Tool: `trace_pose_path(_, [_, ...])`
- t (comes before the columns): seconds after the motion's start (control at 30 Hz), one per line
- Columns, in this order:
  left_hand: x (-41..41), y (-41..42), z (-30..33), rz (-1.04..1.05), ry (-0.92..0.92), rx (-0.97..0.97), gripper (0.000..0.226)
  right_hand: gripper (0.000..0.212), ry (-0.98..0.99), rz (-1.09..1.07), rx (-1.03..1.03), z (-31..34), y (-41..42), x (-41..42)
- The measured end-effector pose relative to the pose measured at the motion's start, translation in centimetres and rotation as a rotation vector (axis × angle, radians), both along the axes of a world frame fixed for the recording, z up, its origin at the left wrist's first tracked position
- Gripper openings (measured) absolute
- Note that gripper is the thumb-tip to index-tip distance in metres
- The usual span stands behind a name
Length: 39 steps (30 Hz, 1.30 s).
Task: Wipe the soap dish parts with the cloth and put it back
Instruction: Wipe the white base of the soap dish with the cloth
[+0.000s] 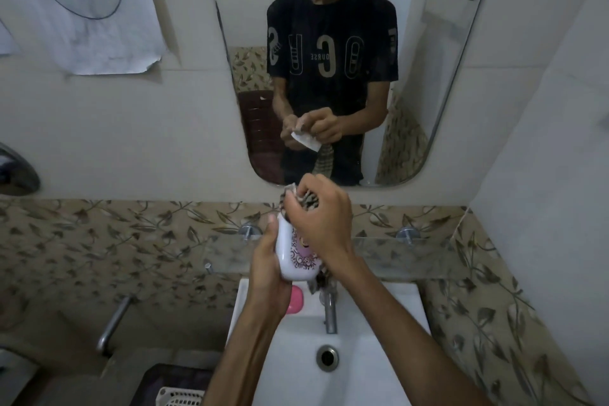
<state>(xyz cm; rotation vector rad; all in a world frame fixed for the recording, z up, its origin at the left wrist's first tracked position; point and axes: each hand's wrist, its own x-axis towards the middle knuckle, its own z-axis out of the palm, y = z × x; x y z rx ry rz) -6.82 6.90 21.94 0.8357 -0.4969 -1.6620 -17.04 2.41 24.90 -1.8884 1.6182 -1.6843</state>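
Observation:
My left hand [267,273] grips a white soap dish part [293,257] with a pink and dark swirl pattern, held upright above the sink's back edge. My right hand [323,217] is bunched around a striped cloth [304,199] and presses it against the top of that part. A tail of the cloth [319,280] hangs down behind my right wrist. A pink piece [294,299], soap or another dish part, I cannot tell which, lies on the sink's rim [244,300] under my left hand.
A white sink [362,356] with a drain [327,358] and a chrome tap [329,313] is below my arms. A glass shelf [412,259] runs along the tiled wall. A mirror [329,76] hangs above. A white basket [179,397] sits at lower left.

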Motion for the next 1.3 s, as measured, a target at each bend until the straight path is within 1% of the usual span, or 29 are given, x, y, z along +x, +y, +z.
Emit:
trace_pose_path(0.07, [0.1,0.4,0.0,-0.003,-0.014,-0.005,0.054,0.032,-0.094,0.027,0.241,0.8,-1.5,-1.0])
trace_pose_path(0.13, [0.4,0.6,0.1,0.017,-0.027,-0.045,0.047,0.04,-0.271,0.181,0.525,1.4,-2.6,-2.1])
trace_pose_path(0.2, [0.7,0.7,0.3,0.033,-0.033,-0.113,0.046,0.047,-0.5,0.341,0.765,0.8,-2.5,-2.8])
trace_pose_path(0.23, [0.8,0.5,0.4,0.053,-0.024,-0.134,0.047,0.048,-0.644,0.407,0.87,0.1,-2.0,-2.8])
trace_pose_path(0.3, [0.4,-0.2,0.7,0.131,-0.001,-0.133,0.044,0.052,-0.919,0.493,0.974,-1.7,-1.2,-2.3])
trace_pose_path(0.37, [-0.4,-0.6,1.0,0.184,-0.012,-0.119,0.038,0.052,-1.099,0.479,0.991,-2.9,-0.9,-1.7])
trace_pose_path(0.4, [-0.8,-0.7,1.0,0.192,-0.016,-0.103,0.037,0.049,-1.178,0.47,0.976,-3.3,-0.7,-1.3])
trace_pose_path(0.47, [-1.5,-0.9,0.9,0.215,-0.02,-0.082,0.036,0.03,-1.303,0.453,0.926,-4.0,-0.2,-0.5])
trace_pose_path(0.53, [-1.8,-0.9,0.4,0.258,-0.028,-0.088,0.037,0.016,-1.321,0.432,0.863,-4.8,0.4,0.1])
trace_pose_path(0.57, [-1.8,-0.9,0.1,0.264,-0.017,-0.077,0.038,0.016,-1.31,0.413,0.852,-5.2,0.7,0.3])
trace_pose_path(0.63, [-1.5,-1.1,-0.3,0.25,0.04,-0.046,0.042,0.03,-1.299,0.354,0.857,-6.2,1.0,0.6])
trace_pose_path(0.7, [-0.9,-1.5,-1.1,0.266,0.025,-0.045,0.041,0.038,-1.301,0.269,0.853,-7.0,1.2,0.8])
trace_pose_path(0.77, [-0.1,-1.7,-1.9,0.283,-0.046,-0.029,0.04,0.038,-1.26,0.174,0.846,-8.1,1.7,0.6])
trace_pose_path(0.87, [1.1,-1.4,-3.1,0.281,-0.116,0.031,0.04,0.026,-1.172,0.043,0.849,-9.6,2.5,-0.3])
trace_pose_path(0.9, [1.5,-1.3,-3.7,0.278,-0.134,0.044,0.039,0.026,-1.165,0.021,0.853,-10.1,2.8,-0.7])
trace_pose_path(0.97, [2.0,-0.6,-4.5,0.272,-0.155,0.062,0.037,0.027,-1.204,-0.034,0.846,-11.1,3.2,-1.6])
trace_pose_path(1.03, [2.3,0.2,-5.2,0.274,-0.182,0.094,0.035,0.03,-1.282,-0.069,0.847,-12.2,4.1,-2.7])
trace_pose_path(1.13, [2.4,1.4,-6.0,0.244,-0.223,0.167,0.032,0.028,-1.427,-0.044,0.846,-13.8,6.0,-4.8])
trace_pose_path(1.2, [2.0,2.1,-6.7,0.188,-0.258,0.217,0.027,0.027,-1.523,-0.011,0.834,-14.8,7.2,-6.3])
trace_pose_path(1.3, [1.3,3.3,-7.8,0.114,-0.266,0.302,0.032,0.026,-1.585,-0.047,0.835,-16.4,8.7,-7.8])
